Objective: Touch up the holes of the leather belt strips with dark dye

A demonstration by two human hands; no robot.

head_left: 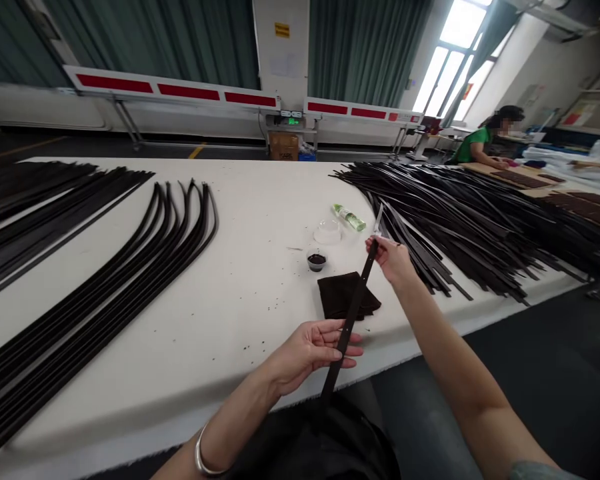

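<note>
From the head view, I have a dark leather belt strap (353, 313) held out at a slant above the white table (260, 200). My left hand (313, 350) is palm-up, its fingers loosely curled around the strap's lower part. My right hand (390, 259) pinches the far end, along with a slim pale tool (379, 220) too blurred to name. A folded brown cloth (343, 297) and a small cup of dark liquid (317, 260) sit nearby. Keeping the strap steady and clear of the cloth seems wise.
</note>
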